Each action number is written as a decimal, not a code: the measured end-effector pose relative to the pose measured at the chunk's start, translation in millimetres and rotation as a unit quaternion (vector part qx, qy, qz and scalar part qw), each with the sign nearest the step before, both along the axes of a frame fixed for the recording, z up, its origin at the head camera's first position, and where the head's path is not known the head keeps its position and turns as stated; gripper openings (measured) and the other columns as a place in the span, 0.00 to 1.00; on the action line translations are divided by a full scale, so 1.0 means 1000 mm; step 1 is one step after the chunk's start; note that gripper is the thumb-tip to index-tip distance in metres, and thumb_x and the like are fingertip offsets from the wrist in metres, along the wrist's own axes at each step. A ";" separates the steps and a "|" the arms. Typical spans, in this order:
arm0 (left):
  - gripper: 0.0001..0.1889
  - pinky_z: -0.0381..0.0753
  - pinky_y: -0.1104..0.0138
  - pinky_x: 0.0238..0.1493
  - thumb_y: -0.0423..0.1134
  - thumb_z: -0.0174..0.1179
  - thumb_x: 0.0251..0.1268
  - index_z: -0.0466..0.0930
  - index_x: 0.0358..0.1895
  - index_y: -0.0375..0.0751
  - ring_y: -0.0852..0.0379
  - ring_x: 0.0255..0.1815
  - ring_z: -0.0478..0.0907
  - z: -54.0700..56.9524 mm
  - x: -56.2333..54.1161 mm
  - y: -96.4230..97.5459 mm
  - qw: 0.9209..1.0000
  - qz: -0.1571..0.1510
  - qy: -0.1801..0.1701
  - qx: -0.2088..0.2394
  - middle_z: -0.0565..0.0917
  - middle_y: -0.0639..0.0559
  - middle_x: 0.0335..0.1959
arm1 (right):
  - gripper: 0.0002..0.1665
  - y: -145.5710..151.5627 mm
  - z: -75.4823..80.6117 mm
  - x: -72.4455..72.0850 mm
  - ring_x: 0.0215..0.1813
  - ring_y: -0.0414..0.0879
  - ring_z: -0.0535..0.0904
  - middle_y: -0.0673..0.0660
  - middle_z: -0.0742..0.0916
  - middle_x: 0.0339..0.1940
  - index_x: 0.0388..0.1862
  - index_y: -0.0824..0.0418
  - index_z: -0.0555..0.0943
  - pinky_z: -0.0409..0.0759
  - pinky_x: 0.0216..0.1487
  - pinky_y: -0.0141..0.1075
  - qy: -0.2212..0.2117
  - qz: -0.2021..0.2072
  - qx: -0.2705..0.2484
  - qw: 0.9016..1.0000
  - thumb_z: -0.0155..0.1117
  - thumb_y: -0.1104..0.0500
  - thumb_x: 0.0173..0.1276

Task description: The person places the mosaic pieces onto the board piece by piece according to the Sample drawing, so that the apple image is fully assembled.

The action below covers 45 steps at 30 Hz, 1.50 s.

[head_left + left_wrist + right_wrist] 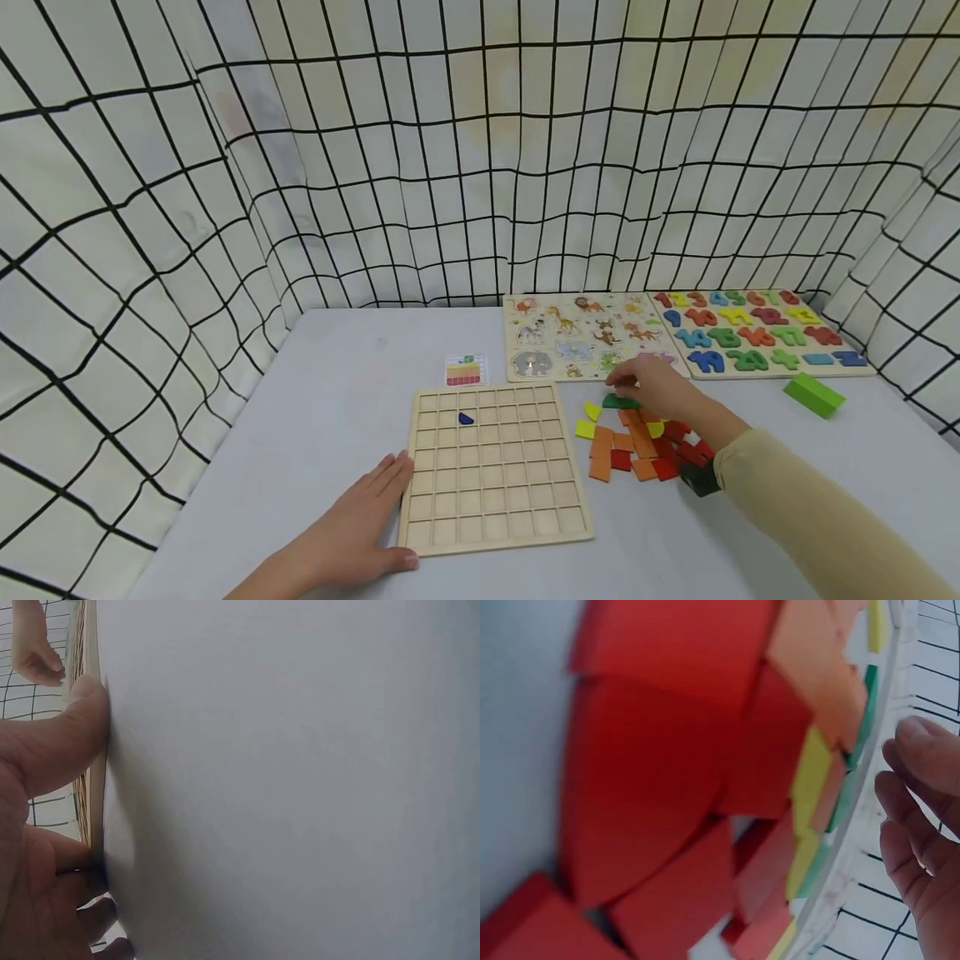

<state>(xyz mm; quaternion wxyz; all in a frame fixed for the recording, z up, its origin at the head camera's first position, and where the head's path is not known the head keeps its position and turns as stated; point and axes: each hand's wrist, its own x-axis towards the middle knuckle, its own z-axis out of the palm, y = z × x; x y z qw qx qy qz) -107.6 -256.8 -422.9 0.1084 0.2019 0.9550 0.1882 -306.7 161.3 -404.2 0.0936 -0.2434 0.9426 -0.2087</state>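
A pale wooden grid board lies in front of me, with one dark blue rounded piece in an upper cell. My left hand rests at the board's left edge, fingers straight along its side and thumb by the near corner. In the left wrist view the thumb touches the board's edge. My right hand is over the far side of a pile of flat coloured pieces, close above a green piece. Its fingers are loosely bent, with nothing seen between them. Red pieces fill the right wrist view.
Beyond the grid board lies a small picture card. An animal puzzle board and a number puzzle board stand side by side at the back right. A light green block lies near them. Black netting over white cloth encloses the table.
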 end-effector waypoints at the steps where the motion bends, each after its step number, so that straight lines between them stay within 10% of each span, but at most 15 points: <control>1: 0.57 0.57 0.36 0.76 0.60 0.72 0.56 0.54 0.77 0.23 0.31 0.83 0.51 0.000 0.000 0.000 1.000 0.000 -0.002 0.000 0.57 0.30 0.81 | 0.14 0.001 -0.002 0.001 0.51 0.52 0.84 0.57 0.90 0.48 0.54 0.64 0.87 0.85 0.57 0.49 -0.010 0.003 0.002 1.000 0.66 0.66 0.72; 22: 0.57 0.58 0.33 0.74 0.59 0.72 0.56 0.55 0.77 0.23 0.29 0.82 0.51 0.003 0.001 0.001 1.000 -0.004 -0.003 -0.006 0.57 0.29 0.80 | 0.04 -0.017 -0.004 0.003 0.39 0.46 0.76 0.51 0.83 0.35 0.40 0.57 0.82 0.81 0.48 0.40 0.002 -0.007 0.008 1.000 0.68 0.64 0.71; 35: 0.57 0.58 0.33 0.74 0.60 0.72 0.56 0.55 0.77 0.23 0.30 0.82 0.51 0.005 0.002 0.002 1.000 0.001 -0.011 0.002 0.57 0.30 0.81 | 0.05 -0.104 0.001 0.001 0.40 0.44 0.84 0.53 0.89 0.40 0.40 0.59 0.86 0.83 0.42 0.36 -0.031 0.046 -0.120 0.991 0.65 0.66 0.73; 45: 0.58 0.58 0.35 0.75 0.61 0.72 0.56 0.54 0.78 0.25 0.33 0.83 0.50 0.003 0.003 -0.001 1.000 0.007 -0.013 -0.002 0.56 0.32 0.82 | 0.05 -0.155 -0.001 -0.005 0.39 0.41 0.84 0.52 0.90 0.39 0.39 0.57 0.88 0.83 0.40 0.32 -0.019 0.071 -0.109 0.991 0.66 0.63 0.72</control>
